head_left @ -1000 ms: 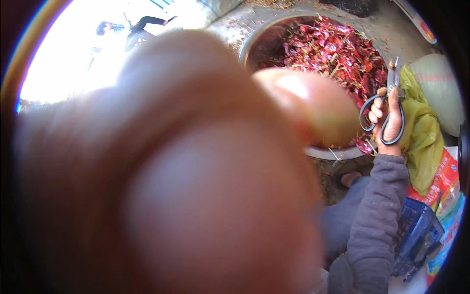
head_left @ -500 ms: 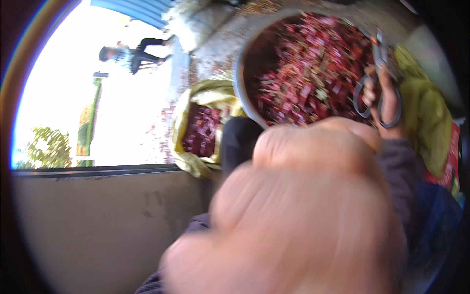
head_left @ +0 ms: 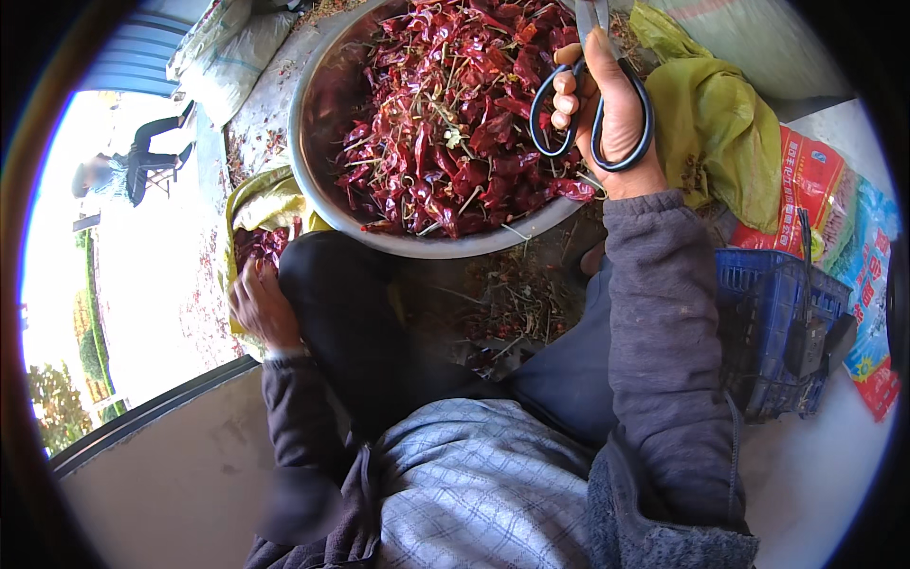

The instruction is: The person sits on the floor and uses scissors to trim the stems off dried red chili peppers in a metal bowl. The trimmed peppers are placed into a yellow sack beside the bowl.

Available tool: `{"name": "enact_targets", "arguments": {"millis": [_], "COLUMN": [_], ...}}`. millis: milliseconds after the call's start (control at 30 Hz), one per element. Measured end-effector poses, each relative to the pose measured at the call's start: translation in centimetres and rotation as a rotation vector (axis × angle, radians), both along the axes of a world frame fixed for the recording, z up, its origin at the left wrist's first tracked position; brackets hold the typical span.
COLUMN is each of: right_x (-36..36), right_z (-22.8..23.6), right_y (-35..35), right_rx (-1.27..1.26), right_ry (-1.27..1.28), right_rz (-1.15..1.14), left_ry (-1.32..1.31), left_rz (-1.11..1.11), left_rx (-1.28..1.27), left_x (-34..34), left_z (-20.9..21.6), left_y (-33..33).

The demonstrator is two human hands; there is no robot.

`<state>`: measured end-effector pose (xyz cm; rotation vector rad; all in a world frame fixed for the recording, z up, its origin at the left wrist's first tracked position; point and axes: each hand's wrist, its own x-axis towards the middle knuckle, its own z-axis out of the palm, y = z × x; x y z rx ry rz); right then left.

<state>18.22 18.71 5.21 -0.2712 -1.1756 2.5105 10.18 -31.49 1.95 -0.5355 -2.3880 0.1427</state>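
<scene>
My right hand (head_left: 614, 109) is closed around scissors (head_left: 648, 123) with large black handle loops. Their blades point away from me and run off the top edge, over the rim of a wide metal basin (head_left: 313, 190). Dried red chillies (head_left: 474, 142) with stems are heaped in the basin. At the left, my left hand (head_left: 265, 305) reaches to the mouth of a yellow-green sack (head_left: 275, 194) of dried chillies. Its fingers look bent and slightly apart over the chillies, with their tips partly hidden.
Beside my right sleeve stand a blue plastic crate (head_left: 758, 275) and red and blue printed bags (head_left: 806, 190). A yellow-green cloth or sack (head_left: 711, 114) lies right of the basin. Stem scraps (head_left: 517, 294) litter the floor between my legs. Someone (head_left: 133, 171) sits outside, far left.
My left hand, large and blurred before the camera earlier, is now down at the sack. The view has shifted, so the basin appears further left. My right hand still holds the scissors.
</scene>
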Motion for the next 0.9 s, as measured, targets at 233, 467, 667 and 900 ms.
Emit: {"name": "enact_targets", "arguments": {"millis": [233, 467, 667, 900], "right_x": [0.2, 0.6, 2.3, 3.5], "right_z": [-0.1, -1.0, -0.6, -0.2], "right_y": [-0.4, 0.2, 0.7, 0.0], "right_rx": [0.154, -0.182, -0.368, -0.328], "right_ry": [-0.094, -0.118, -0.107, -0.11], "right_rz": [-0.083, -0.089, -0.243, -0.241], "left_ry": [-0.465, -0.984, -0.961, -0.78], "left_rz": [-0.271, -0.26, 0.0, -0.374], "left_rx": [0.133, 0.415, 0.561, 0.235], "left_x": [-15.0, -31.4, -36.7, -38.7], "left_z": [-0.5, -10.1, -16.7, -18.1], "left_y": [6.7, 18.7, 24.8, 29.1]}}
